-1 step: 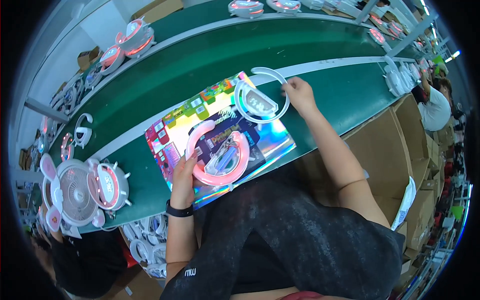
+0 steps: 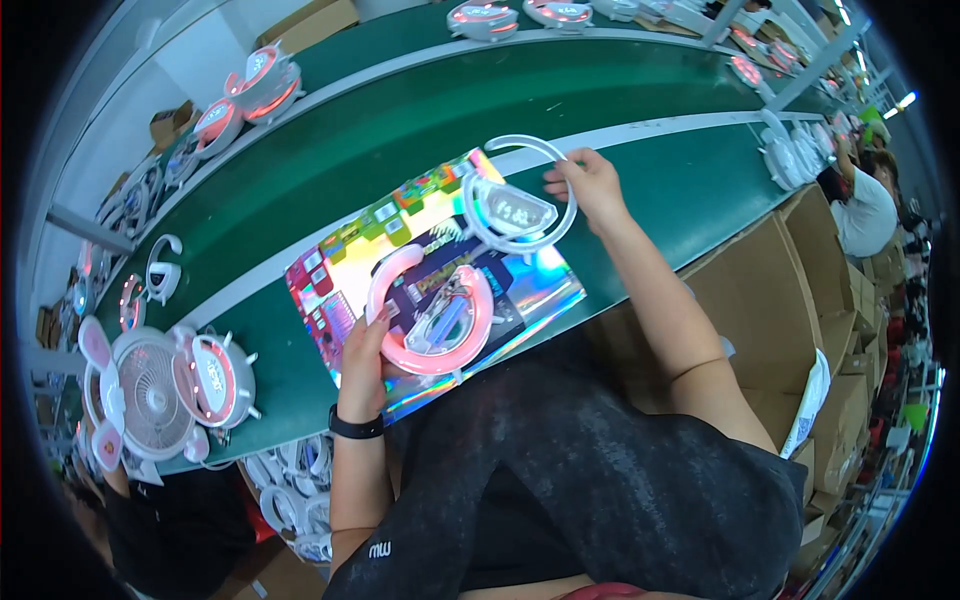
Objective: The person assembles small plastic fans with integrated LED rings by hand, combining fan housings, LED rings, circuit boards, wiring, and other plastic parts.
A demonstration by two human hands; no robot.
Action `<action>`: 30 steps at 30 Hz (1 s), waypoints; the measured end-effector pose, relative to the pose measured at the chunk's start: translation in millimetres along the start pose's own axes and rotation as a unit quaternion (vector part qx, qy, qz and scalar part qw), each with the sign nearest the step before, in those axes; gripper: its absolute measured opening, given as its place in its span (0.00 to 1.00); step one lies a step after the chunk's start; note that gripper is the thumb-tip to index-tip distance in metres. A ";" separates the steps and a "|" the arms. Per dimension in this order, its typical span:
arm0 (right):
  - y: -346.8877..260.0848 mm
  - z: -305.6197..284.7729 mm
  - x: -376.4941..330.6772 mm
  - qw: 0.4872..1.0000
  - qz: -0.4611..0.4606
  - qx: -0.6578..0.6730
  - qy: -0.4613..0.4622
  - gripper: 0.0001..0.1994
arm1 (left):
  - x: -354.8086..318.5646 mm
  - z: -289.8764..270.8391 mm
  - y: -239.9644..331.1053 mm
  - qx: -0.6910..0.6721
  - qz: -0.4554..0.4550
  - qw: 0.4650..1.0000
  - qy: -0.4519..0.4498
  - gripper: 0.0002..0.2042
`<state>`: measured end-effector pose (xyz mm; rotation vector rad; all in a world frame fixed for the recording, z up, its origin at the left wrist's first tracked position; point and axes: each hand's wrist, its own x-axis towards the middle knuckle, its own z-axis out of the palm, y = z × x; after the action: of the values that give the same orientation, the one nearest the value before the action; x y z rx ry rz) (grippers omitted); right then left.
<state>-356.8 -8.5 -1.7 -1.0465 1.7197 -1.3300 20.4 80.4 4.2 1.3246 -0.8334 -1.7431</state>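
My left hand [image 2: 362, 360] is closed on the left side of a C-shaped ring lamp housing [image 2: 440, 362], lit pink, with wiring and small parts exposed inside it. My right hand [image 2: 594, 190] grips the right rim of a white open ring [image 2: 550, 238]. A half-round clock display panel [image 2: 512, 210] sits within that white ring. Both parts are above a shiny, colourful printed sheet [image 2: 555, 285] at the bench edge. The white ring is farther off and to the right of the pink one, and they are apart.
A white fan [image 2: 152, 385] and a lit clock lamp [image 2: 218, 375] stand at left. More lamps [image 2: 265, 85] line the far shelf beyond the green belt [image 2: 430, 110]. Cardboard boxes [image 2: 750, 290] lie at right. People [image 2: 868, 210] work at both sides.
My right-hand fingers have spread farther around the white ring's rim, and the display panel shows its digits more clearly. The view has shifted slightly; my left hand keeps its hold.
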 end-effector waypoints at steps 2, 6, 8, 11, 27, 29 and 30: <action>-49.5 22.7 -35.8 0.981 -0.026 0.189 -0.032 0.14 | 2.4 3.3 0.5 0.004 0.008 1.000 -0.002 0.18; -55.0 68.9 -132.9 0.828 -0.497 -0.232 -0.121 0.20 | 20.5 12.3 -11.4 -0.009 0.071 0.997 -0.011 0.17; -40.0 79.8 -160.3 0.776 -0.400 -0.337 -0.353 0.23 | 33.5 0.0 -29.7 0.033 0.155 0.987 0.010 0.18; -10.6 87.8 -170.6 0.802 -0.465 -0.224 -0.302 0.26 | 38.3 -28.6 -47.3 0.260 0.285 0.921 0.058 0.18; 0.9 3.4 175.3 0.794 -0.342 -0.501 0.045 0.18 | 36.1 -24.3 -49.4 0.353 0.351 0.860 0.114 0.11; 8.7 -33.7 187.9 0.780 -0.304 -0.538 0.093 0.24 | 33.2 -6.1 -29.5 0.336 0.295 0.891 0.084 0.09; 2.9 -38.0 191.6 0.777 -0.259 -0.559 0.130 0.24 | 34.4 -9.3 -26.0 0.388 0.363 0.844 0.072 0.10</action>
<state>-471.2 -166.7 -7.3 -2.1904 2.6388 -0.6109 19.2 62.5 -36.1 1.3189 -1.7810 -0.6907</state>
